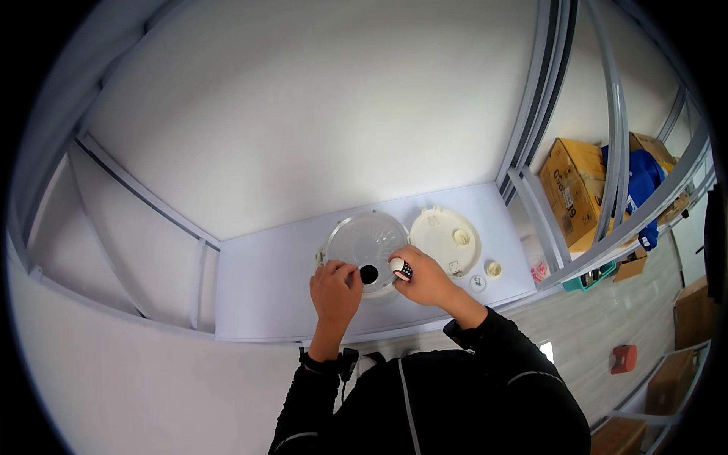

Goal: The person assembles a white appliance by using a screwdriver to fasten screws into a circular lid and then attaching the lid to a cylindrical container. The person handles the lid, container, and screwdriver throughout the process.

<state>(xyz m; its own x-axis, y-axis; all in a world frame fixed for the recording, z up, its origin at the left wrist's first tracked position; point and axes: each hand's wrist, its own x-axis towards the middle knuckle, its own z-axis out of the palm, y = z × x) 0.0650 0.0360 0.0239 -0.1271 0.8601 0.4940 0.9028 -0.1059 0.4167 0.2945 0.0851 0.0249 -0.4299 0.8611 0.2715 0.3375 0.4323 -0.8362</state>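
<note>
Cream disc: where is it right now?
In the head view, right of centre, the cream disc lies on the white table, to the right of the grey round piece and beyond the right hand.

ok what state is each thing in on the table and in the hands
Left hand: fingers bent, grip unclear
Right hand: closed around the white-and-black item
White-and-black item: held
Grey round piece: flat on the table
Cream disc: flat on the table
Small cream part: loose beside the disc
</note>
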